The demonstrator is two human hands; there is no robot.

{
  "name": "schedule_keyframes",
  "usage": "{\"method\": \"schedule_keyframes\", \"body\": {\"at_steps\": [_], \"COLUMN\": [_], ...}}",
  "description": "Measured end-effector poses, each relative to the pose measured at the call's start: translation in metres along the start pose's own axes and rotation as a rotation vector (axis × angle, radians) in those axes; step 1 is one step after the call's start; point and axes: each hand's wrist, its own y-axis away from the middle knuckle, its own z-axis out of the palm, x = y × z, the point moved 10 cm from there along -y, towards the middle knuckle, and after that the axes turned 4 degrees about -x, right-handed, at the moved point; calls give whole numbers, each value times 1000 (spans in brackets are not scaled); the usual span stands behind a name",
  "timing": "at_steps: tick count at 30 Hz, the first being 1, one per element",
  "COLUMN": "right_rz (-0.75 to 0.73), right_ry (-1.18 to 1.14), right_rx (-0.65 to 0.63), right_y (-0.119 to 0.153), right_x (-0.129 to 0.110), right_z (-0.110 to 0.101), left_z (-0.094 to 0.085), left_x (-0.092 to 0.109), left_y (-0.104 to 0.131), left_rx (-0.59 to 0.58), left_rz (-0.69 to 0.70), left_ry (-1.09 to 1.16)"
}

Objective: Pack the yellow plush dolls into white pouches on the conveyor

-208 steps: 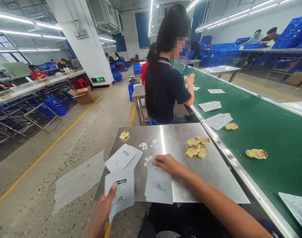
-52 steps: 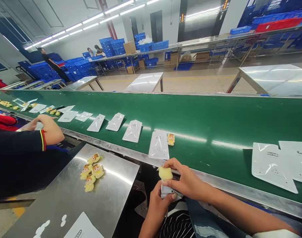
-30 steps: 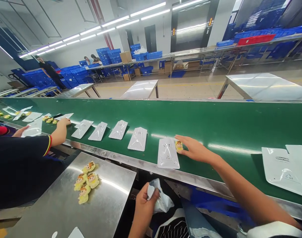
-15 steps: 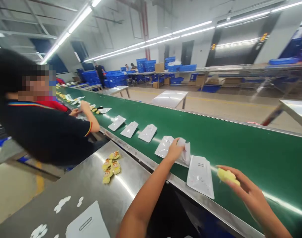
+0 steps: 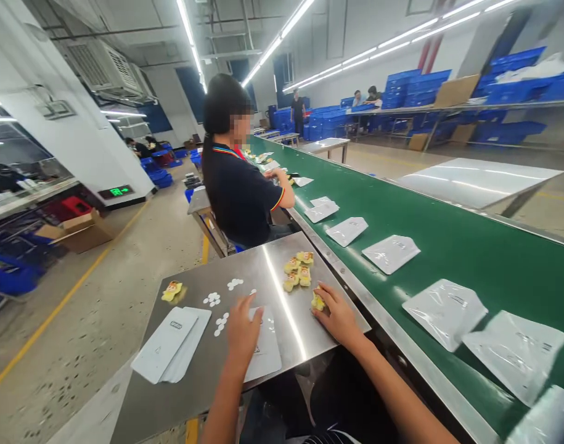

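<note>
My right hand (image 5: 336, 316) is closed around a small yellow doll-like figure (image 5: 317, 301) at the right side of the metal table (image 5: 208, 394). Beside it lies a cluster of similar yellow figures (image 5: 299, 271) with printed faces. My left hand (image 5: 245, 333), fingers apart, is over a white pouch (image 5: 267, 354) and partly covers it. Small white discs (image 5: 212, 299) lie in groups just left of that hand. Farther left are stacked white pouches (image 5: 164, 345) and a lone yellow figure (image 5: 172, 291).
A green conveyor belt (image 5: 452, 246) runs along the right, carrying several white pouches (image 5: 391, 254). A co-worker in a dark shirt (image 5: 238, 191) sits ahead beside the belt. Blue bins (image 5: 402, 92) and a steel table (image 5: 480, 179) stand beyond it.
The view has swung left. My left hand has left the pouches on the belt for the pouch on the table. My right hand has brought a yellow figure from above the belt to the table.
</note>
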Motion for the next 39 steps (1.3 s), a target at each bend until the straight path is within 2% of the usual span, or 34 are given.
{"method": "schedule_keyframes", "body": {"at_steps": [2,4,6,9,11,14,16,19,21,23,25,27,29,31,34,36,39], "right_rz": [-57,-100,-170,-269,-276,-265,-275,-307,-359,-425,-471,-481,-429,-319,-187,-190,-276], "right_ry": [67,106,79,9,-1,-61,-120,-158,-218,-311,-389,-426,-429,-357,-189,-126,-65], "right_rx": [-7,42,33,-144,-260,-349,-369,-373,-333,-269,-250,-329,-436,-497,-492,-494,-536], "right_y": [-10,-16,-22,-35,-46,-59,-65,-68,-68,-68,-70,-76,-90,-112,-145,-158,-160], "right_x": [-16,-39,-68,-109,-123,-131,-134,-139,-148,-160,-172,-182,-182,-170,-144,-139,-154], "right_z": [15,18,24,55,79,104,113,114,106,93,86,91,103,117,134,147,174], "left_z": [-22,-26,-18,-5,-3,-13,-25,-41,-44,-37,-23,-10,-5,-7,-15,-17,-16], "left_x": [-41,-62,-68,-69,-70,-71,-70,-73,-80,-84,-83,-84,-94,-106,-123,-130,-134], "left_y": [11,19,22,23,25,32,38,45,48,47,45,46,51,57,67,73,79], "left_rx": [40,37,19,6,13,63,129,220,240,177,19,-140,-180,-101,60,115,132], "left_rz": [-80,-109,-100,-72,-64,-68,-77,-146,-223,-277,-315,-384,-497,-601,-679,-702,-721], "left_ry": [-103,-174,-202,-181,-160,-108,-19,207,448,728,925,996,1050,1143,1273,1307,1278]}}
